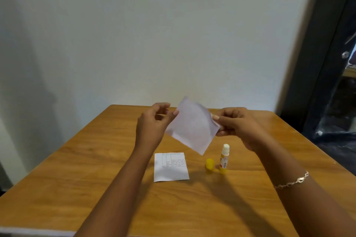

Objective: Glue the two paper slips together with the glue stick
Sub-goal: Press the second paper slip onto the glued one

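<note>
A white paper slip [192, 127] is held tilted in the air above the wooden table [96, 159]. My right hand [237, 125] pinches its right edge between thumb and fingers. My left hand [154, 121] touches its upper left edge with the fingertips. A second slip [171, 167], printed with a small table of text, lies flat on the table below. To its right the glue stick [224, 158] stands upright and uncapped, its white glue tip showing. Its yellow cap [210, 163] stands just left of it.
The table ends at a white wall behind. A dark doorway or frame [331, 63] rises at the right. A bracelet [292, 181] circles my right wrist.
</note>
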